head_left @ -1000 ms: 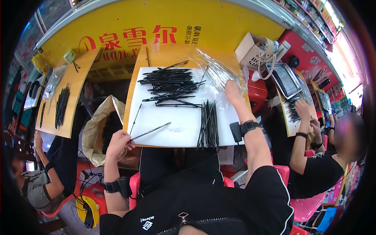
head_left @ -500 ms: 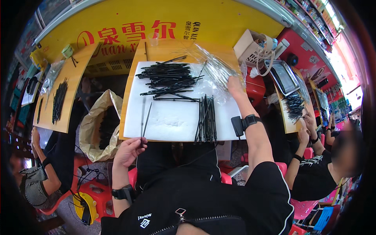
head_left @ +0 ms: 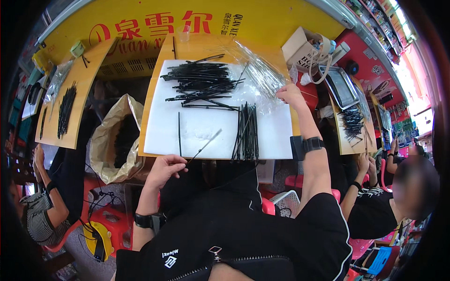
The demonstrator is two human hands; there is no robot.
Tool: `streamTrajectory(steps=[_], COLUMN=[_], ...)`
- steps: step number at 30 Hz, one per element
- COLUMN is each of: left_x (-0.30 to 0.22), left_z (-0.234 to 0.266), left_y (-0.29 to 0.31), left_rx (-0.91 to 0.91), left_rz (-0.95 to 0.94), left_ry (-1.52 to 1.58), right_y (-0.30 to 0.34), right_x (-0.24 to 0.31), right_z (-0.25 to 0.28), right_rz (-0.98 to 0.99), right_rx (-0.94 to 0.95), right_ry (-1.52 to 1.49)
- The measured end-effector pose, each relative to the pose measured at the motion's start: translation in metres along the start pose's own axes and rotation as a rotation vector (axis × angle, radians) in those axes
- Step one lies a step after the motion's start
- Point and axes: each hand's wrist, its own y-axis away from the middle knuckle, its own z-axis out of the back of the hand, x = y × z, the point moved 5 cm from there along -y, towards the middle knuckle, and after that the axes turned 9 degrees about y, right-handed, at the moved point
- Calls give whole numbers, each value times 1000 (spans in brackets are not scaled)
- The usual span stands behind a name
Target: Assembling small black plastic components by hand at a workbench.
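My left hand point(head_left: 166, 170), at the near edge of a white foam board point(head_left: 201, 136), is closed on thin black sticks. One black stick point(head_left: 179, 134) points straight away from me; another thin stick point(head_left: 204, 146) slants to the right, its far end blurred. My right hand point(head_left: 291, 95) has its fingers pinched at the near end of thin silvery wires point(head_left: 267, 77), which lie on a clear plastic bag point(head_left: 251, 97) at the board's right. A loose pile of black sticks point(head_left: 199, 79) covers the board's far part. A neater bundle of black sticks point(head_left: 247, 133) lies near-right.
A brown paper sack point(head_left: 101, 157) with dark contents stands left of my table. A clear cup point(head_left: 183, 35) sits at the far edge, and a beige bag point(head_left: 300, 47) is at far right. People work at tables on both sides; a metal tray point(head_left: 341, 89) lies on the right table.
The two sticks in my left hand have spread apart, one now slanting right. My left hand moved slightly right. My right hand shifted slightly right along the wires. The view has tilted a little.
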Motion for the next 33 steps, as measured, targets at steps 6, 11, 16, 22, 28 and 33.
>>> streamTrajectory(steps=[6, 11, 16, 22, 28, 33], left_x=[-7, -5, 7, 18, 17, 15], left_z=[-4, -3, 0, 7, 6, 6], left_y=[3, 6, 10, 9, 7, 9], left_rx=[-31, 18, -38, -2, 18, 37], left_rz=[18, 79, 89, 115, 133, 123], left_ry=[192, 409, 470, 449, 425, 428], right_y=[17, 13, 6, 5, 0, -10], right_x=[-15, -20, -25, -17, 9, 16], right_z=[-15, -24, -36, -34, -15, -23], right_rz=[-226, -236, -227, -228, 73, 136], right_rx=[228, 227, 263, 265, -179, -186], right_ry=[-656, -627, -579, -452, 123, 278])
